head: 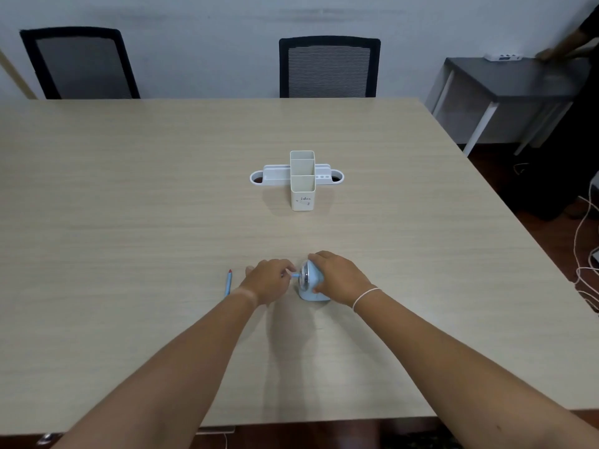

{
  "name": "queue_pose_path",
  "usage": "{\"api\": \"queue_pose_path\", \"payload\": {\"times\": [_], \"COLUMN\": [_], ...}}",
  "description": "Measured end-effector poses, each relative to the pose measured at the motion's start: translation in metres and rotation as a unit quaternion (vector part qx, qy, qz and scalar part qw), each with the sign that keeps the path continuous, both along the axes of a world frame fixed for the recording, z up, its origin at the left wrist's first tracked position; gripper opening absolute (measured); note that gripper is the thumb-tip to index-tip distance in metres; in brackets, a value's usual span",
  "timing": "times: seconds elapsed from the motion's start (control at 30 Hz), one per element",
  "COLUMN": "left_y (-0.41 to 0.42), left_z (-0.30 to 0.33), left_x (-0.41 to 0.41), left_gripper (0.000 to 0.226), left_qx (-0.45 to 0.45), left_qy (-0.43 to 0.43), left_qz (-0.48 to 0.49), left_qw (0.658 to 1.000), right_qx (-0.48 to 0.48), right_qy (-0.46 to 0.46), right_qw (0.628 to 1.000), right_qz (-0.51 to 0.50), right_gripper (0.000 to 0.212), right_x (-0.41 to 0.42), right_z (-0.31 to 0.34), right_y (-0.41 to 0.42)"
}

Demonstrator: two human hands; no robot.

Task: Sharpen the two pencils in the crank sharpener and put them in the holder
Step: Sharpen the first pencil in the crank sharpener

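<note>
Seen from the head camera, a person is working at a pale wood-grain tabletop [129,196]. The right hand [340,277] is wrapping its grip over the top and side of a light-blue crank sharpener [309,286], which is standing near the front edge. The left hand [269,280] is pinching a blue pencil [294,275] whose end is meeting the sharpener's silver face. A second blue pencil [228,282], red at its far end, is lying on the tabletop just left of the left wrist. Farther back, well apart from the hands, a white holder [302,189] is standing, its two tall square compartments showing nothing inside, with low side trays extending to either side. Two black mesh chairs [329,68] are sitting behind.
</note>
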State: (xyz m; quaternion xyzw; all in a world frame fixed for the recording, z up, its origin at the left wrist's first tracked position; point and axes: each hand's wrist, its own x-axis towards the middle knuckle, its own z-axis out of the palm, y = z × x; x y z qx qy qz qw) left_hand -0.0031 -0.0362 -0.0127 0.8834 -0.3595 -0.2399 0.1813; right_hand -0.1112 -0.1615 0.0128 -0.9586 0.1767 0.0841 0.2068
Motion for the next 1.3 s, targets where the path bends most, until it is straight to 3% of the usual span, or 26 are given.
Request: {"api": "queue_pose_path", "payload": {"times": [0.1,0.3,0.4,0.63,0.73,0.93,1.1,1.23,1.3], "left_y": [-0.001,-0.019,-0.033,-0.061,-0.065,-0.068,-0.069,-0.069,-0.069], "left_z": [0.006,0.025,0.030,0.013,0.008,-0.004,-0.006,-0.005,-0.003], "left_x": [0.000,-0.007,-0.017,-0.032,-0.034,-0.035,-0.035,-0.035,-0.036], "left_gripper": [0.037,0.050,0.070,0.090,0.084,0.051,0.054,0.057,0.058], "left_qx": [-0.004,-0.055,-0.031,0.088,0.106,0.060,0.058,0.062,0.067], "left_qy": [-0.033,-0.050,-0.043,-0.109,-0.098,-0.110,-0.121,-0.124,-0.131], "left_qz": [-0.008,-0.045,-0.104,-0.174,-0.156,-0.117,-0.109,-0.123,-0.132], "left_qw": [0.999,0.996,0.993,0.975,0.977,0.985,0.985,0.983,0.980], "right_qx": [0.046,0.102,0.116,0.099,0.087,0.019,0.043,0.060,0.041], "right_qy": [-0.019,-0.171,-0.130,-0.026,-0.016,-0.042,-0.063,-0.065,-0.108], "right_qw": [0.999,0.969,0.968,0.985,0.987,0.991,0.986,0.991,0.991], "right_qz": [0.005,-0.143,-0.182,-0.137,-0.132,-0.127,-0.145,-0.097,-0.071], "right_gripper": [0.076,0.045,0.040,0.043,0.040,0.028,0.017,0.015,0.015], "right_x": [-0.006,-0.029,-0.039,-0.037,-0.032,-0.029,-0.041,-0.066,-0.071], "right_z": [0.003,0.007,-0.007,-0.032,-0.039,-0.062,-0.073,-0.059,-0.043], "right_y": [-0.004,-0.045,-0.062,-0.060,-0.056,-0.050,-0.037,-0.031,-0.034]}}
